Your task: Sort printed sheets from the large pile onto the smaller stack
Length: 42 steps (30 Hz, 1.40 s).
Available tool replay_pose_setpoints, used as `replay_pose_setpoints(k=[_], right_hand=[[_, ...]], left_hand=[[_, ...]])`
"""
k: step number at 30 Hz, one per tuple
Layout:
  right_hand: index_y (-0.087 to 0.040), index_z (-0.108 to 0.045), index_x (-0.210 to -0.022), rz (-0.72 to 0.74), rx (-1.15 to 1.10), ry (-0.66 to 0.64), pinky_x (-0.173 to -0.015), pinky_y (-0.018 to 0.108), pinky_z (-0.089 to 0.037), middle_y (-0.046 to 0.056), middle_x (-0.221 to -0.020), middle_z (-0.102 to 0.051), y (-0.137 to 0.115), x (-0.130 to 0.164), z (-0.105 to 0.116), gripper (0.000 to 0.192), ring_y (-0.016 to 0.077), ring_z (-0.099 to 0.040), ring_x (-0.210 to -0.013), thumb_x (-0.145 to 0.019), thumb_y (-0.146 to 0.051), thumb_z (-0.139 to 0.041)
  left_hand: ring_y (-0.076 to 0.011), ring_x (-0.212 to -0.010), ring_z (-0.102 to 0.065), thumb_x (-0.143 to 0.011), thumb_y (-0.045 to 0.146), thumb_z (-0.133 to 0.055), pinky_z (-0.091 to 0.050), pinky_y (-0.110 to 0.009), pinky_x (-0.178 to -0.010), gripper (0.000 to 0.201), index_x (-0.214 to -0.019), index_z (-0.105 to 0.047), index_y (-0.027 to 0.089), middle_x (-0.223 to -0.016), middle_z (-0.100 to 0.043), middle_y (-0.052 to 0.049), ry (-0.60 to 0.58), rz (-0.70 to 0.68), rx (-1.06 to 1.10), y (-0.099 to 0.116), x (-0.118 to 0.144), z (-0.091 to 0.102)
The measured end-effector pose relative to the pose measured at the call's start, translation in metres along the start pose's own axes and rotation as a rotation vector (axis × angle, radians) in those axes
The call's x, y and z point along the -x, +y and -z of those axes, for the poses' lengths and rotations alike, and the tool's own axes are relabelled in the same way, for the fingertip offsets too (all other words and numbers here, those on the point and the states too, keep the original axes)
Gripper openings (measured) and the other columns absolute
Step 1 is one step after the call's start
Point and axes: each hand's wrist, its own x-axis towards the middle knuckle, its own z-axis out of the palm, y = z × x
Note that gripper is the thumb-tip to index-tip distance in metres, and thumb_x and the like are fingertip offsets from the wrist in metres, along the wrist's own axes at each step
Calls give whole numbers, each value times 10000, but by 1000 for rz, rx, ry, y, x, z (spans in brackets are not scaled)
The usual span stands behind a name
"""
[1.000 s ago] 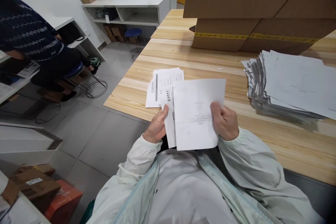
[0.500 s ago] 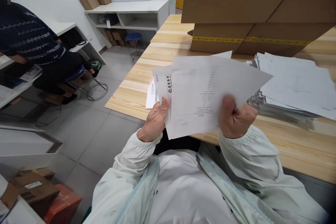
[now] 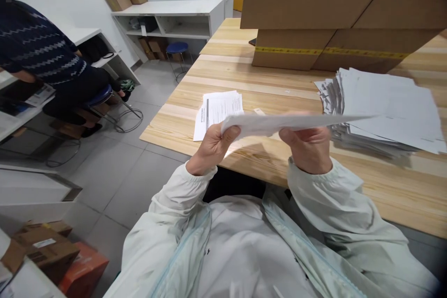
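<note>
While the sheets (image 3: 279, 123) are held flat above the tabletop (image 3: 265, 158), pinched at each end by left hand (image 3: 211, 149) and right hand (image 3: 307, 146) fingers, slippage is judged possible if either pinch loosens.

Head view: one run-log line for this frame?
left hand: grips sheets | right hand: grips sheets | sheets: held flat above table | paper stack: at right

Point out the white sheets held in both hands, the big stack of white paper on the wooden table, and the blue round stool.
White held sheets (image 3: 279, 123), head view: near-flat underside between the hands.
Big white paper stack (image 3: 384, 98), head view: top sheet.
Blue round stool (image 3: 177, 47), head view: seat.
</note>
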Motion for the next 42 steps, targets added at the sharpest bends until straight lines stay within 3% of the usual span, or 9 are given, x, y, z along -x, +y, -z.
replay_pose_setpoints(k=[3, 8, 17, 21, 28, 32, 37, 40, 42], right_hand=[[-256, -737, -815, -46, 28, 46, -791, 454, -601, 33, -830, -758, 13, 7, -2, 275, 261, -710, -845, -718, -504, -807], [-218, -758, -826, -155, 50, 65, -674, 415, -609, 49, -869, -777, 29, 14, -1, 350, 243, -716, -759, -685, -532, -823], [-244, -769, -845, 1, 89, 119, -732, 439, -610, 36, -772, -758, 11, 11, -1, 278, 271, -725, -830, -745, -503, -792], [-237, -763, -818, -46, 73, 123, -667, 428, -603, 40, -805, -767, 13, 13, -2, 289, 261, -714, -758, -710, -499, -816], [-240, -756, -831, -63, 41, 111, -684, 420, -602, 39, -880, -771, 13, 11, 3, 309, 255, -712, -784, -666, -485, -849], [-225, -753, -844, -124, 9, 121, -665, 390, -600, 42, -874, -773, 23, 14, 8, 376, 235, -708, -760, -618, -501, -872], [-220, -753, -872, -138, 50, 103, -695, 402, -589, 53, -897, -769, 33, 19, 9, 403, 245, -699, -804, -662, -555, -831], [-215, -726, -863, -105, 136, 121, -686, 387, -568, 54, -847, -745, 22, 20, 8, 426, 229, -676, -778, -779, -632, -702], [-209, -705, -895, -59, 267, 178, -664, 362, -545, 53, -813, -718, 5, 20, 12, 425, 207, -648, -741, -870, -619, -598]], left_hand=[[-201, -804, -643, -774, 745, -599, -532, -309, -730, 597, -797, -708, 158, -782, -704, -46, 7, 0, -44, -18, -4, 1], [-186, -804, -634, -778, 702, -639, -518, -288, -712, 583, -921, -705, 140, -859, -726, -66, 90, 16, -80, -41, 4, -3], [-160, -723, -591, -844, 633, -613, -502, -288, -684, 477, -826, -713, 166, -760, -688, -31, 168, -105, -89, -35, 8, -14], [-157, -699, -584, -823, 621, -647, -505, -299, -686, 457, -808, -714, 169, -747, -688, -22, 166, -62, -40, -40, 10, -19], [-158, -727, -601, -837, 585, -655, -509, -291, -700, 419, -811, -714, 171, -764, -700, -23, 213, -84, -5, -37, 10, -24], [-175, -841, -638, -852, 549, -660, -520, -292, -782, 402, -991, -708, 175, -911, -728, -43, 178, -56, 18, -45, 10, -23], [-187, -886, -651, -875, 556, -628, -520, -294, -811, 404, -1001, -668, 175, -931, -713, -50, 165, -43, -43, -49, 12, -25], [-230, -1178, -603, -927, 514, -572, -484, -328, -987, 450, -1257, -574, 208, -1206, -667, -104, 255, -79, -125, -38, 18, -38], [-248, -1351, -491, -958, 472, -529, -427, -359, -1086, 560, -1453, -408, 239, -1412, -553, -134, 307, -106, -174, -28, 26, -51]])
